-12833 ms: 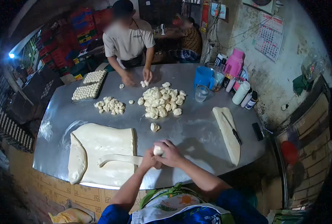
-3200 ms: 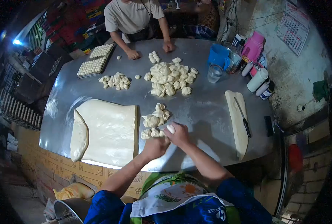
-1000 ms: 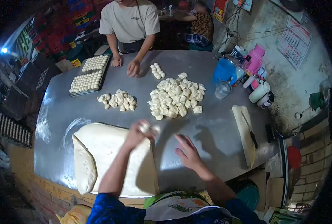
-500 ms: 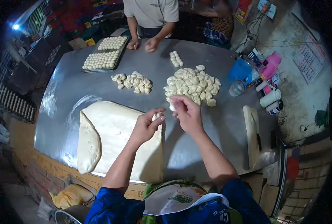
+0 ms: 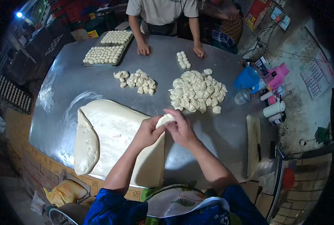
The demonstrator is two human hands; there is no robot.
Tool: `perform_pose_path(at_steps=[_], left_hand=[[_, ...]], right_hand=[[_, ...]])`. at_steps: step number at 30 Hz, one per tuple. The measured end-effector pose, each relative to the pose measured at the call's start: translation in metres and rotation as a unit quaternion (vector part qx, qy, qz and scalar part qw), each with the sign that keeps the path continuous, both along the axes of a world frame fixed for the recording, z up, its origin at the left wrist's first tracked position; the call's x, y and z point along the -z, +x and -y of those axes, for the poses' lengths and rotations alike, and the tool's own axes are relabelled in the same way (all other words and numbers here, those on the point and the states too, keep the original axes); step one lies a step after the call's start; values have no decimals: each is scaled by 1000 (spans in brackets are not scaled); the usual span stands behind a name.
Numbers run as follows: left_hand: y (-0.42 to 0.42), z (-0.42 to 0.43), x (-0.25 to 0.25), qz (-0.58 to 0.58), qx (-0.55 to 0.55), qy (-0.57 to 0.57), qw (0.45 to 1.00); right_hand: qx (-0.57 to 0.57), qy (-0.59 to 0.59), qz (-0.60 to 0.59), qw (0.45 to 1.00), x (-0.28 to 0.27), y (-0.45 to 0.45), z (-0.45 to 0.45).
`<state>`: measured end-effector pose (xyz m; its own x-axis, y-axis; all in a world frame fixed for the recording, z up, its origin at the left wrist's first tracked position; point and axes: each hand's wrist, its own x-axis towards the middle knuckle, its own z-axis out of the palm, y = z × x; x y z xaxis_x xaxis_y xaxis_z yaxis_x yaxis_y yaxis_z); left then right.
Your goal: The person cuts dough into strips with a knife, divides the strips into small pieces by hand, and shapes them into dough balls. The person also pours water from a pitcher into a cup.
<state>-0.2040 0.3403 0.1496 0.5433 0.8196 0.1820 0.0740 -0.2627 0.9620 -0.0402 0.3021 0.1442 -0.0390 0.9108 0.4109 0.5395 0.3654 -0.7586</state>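
Note:
My left hand (image 5: pixel 148 132) grips a piece of dough (image 5: pixel 165 120) over the right edge of a big folded dough sheet (image 5: pixel 114 127). Against the same piece, my right hand (image 5: pixel 180 131) closes its fingers from the other side. Part of the dough is hidden by my fingers. Just beyond my right hand lies a large heap of torn dough pieces (image 5: pixel 197 90). A smaller group of dough pieces (image 5: pixel 140 81) sits farther left, behind the sheet.
Across the metal table (image 5: pixel 99 84) a co-worker (image 5: pixel 163 15) rests both hands near a short double row of dough balls (image 5: pixel 183 60). Trays of dough balls (image 5: pixel 104 55) stand back left. A blue jug (image 5: pixel 246 77) and a long dough strip (image 5: pixel 253 150) are at right.
My right hand has come back from beside the heap and met my left hand at the dough piece. The co-worker's hands have moved apart, one now beside the short row of balls.

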Motion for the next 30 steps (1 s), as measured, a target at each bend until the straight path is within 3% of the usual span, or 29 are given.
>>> perform_pose_path(at_steps=[3,7,10,11,12,13,15,17,18,20,22,24,25,27,28,30], left_hand=[[-3,-1,20,4,8,27,1000],[-10,12,30,-240,31,109,964],[-11,26,5,-293,86,154,939],[-3,42,-7,-118,168,102,973],[-1,61,-18,59,246,37,967],[1,70,-30,58,234,36,970],[0,69,-34,61,211,48,974],[-19,58,-15,-27,132,-104,985],[-24,58,-10,-28,137,-100,985],[-34,69,0,-38,127,-91,987],[-44,78,5,-52,107,-78,990],[-45,85,4,-62,101,-80,990],[-43,90,3,-68,98,-84,989],[-39,96,1,-79,93,-88,989],[-39,98,2,-79,92,-84,989],[-37,101,6,-79,84,-67,991]], right_hand=[[11,8,11,1000,9,-8,1],[52,-227,-59,971,53,-8,-1],[62,-290,14,955,74,4,-20],[68,-320,50,944,81,8,-26],[76,-357,81,928,90,6,-21],[77,-356,81,928,98,6,-21],[54,-206,-10,977,108,12,-33],[38,-54,-113,991,116,14,-34],[43,-50,-113,991,113,18,-34],[59,-225,11,973,108,32,-26],[62,-385,131,912,102,39,-27],[46,-477,168,862,92,45,-44],[43,-475,168,863,86,42,-48],[82,-280,90,952,54,27,-50],[82,-276,91,953,40,21,-50],[39,-145,4,989,15,9,-49]])
